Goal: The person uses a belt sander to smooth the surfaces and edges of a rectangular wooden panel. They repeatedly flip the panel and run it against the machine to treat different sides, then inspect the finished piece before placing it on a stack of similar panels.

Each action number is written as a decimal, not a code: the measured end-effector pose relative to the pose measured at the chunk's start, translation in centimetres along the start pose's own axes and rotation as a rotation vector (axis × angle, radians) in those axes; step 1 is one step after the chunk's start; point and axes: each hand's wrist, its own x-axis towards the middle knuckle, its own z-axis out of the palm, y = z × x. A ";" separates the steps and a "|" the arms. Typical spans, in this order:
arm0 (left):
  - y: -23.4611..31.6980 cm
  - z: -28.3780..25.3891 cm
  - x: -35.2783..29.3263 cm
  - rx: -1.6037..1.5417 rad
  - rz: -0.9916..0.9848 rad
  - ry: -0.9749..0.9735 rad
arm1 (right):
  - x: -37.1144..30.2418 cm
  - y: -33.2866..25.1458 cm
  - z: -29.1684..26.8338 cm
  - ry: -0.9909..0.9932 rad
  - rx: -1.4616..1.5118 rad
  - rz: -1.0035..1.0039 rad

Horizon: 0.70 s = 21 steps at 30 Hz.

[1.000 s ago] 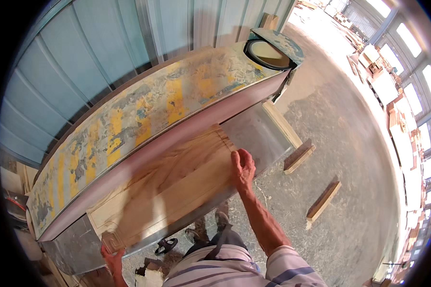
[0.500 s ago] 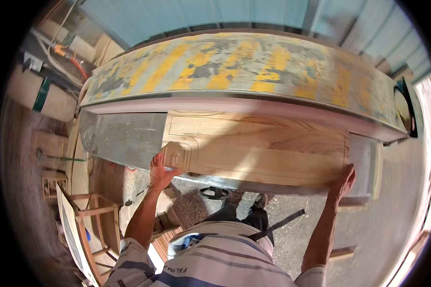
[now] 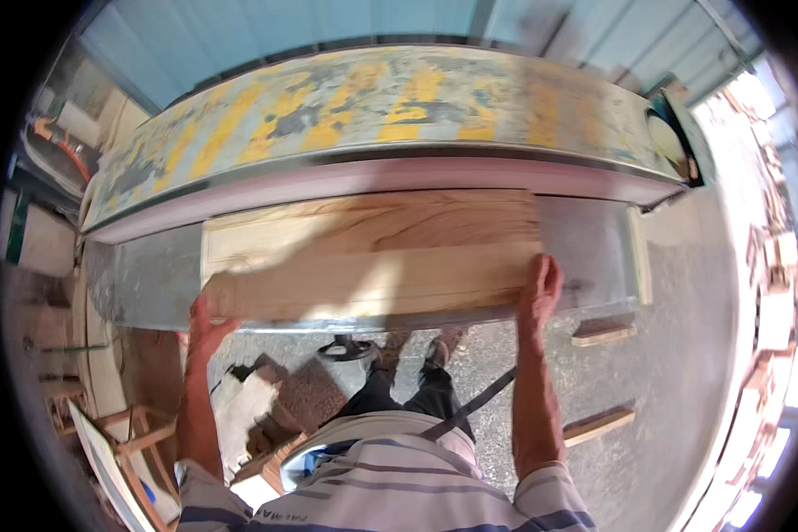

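Note:
A wide wooden panel (image 3: 372, 284) lies lengthwise over the grey metal machine bed (image 3: 585, 257), its far edge close to the pink fence face. Light and shadow cross its grain. My left hand (image 3: 209, 328) grips the near left corner, thumb along the front edge. At the right end my right hand (image 3: 539, 288) is closed round the near corner, fingers curled. Whether the paler near strip is a separate board or part of the same panel, I cannot tell. Both hands are slightly blurred.
Beyond the bed runs a long machine cover (image 3: 390, 102) with worn yellow stripes. A black handwheel (image 3: 346, 348) sits under the bed's front edge. Wood offcuts (image 3: 601, 427) lie on the floor at the right. A wooden frame (image 3: 142, 461) stands at the lower left, near broken cardboard.
My view has shifted, so the machine sits further left. The panel and both hands have moved left along with it; the carved corner by the left hand no longer shows clearly.

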 end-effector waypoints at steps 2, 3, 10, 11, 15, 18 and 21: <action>-2.2 -1.3 -1.5 -0.156 0.011 -0.063 | -2.3 -2.1 0.2 -0.015 -0.125 0.072; -3.9 -1.8 -2.4 -0.374 0.017 -0.102 | -3.5 -3.1 -0.1 -0.008 -0.175 0.126; -6.7 -3.8 -4.6 -0.463 -0.648 -0.158 | -5.4 -1.8 -5.7 -0.222 -0.601 0.132; -6.9 -3.0 -4.5 -0.545 -0.717 -0.095 | -5.1 -1.6 -5.6 -0.228 -0.636 0.121; -7.1 0.0 -3.5 -0.984 -0.590 0.192 | -4.6 -2.7 -4.4 -0.199 -0.558 0.199; -7.8 1.0 -2.8 -1.279 -0.574 0.270 | -4.5 -5.5 -4.5 -0.213 -0.399 0.330; -5.1 -1.2 -1.7 -1.462 -0.644 0.306 | -3.5 -7.1 -5.5 -0.113 -0.170 0.330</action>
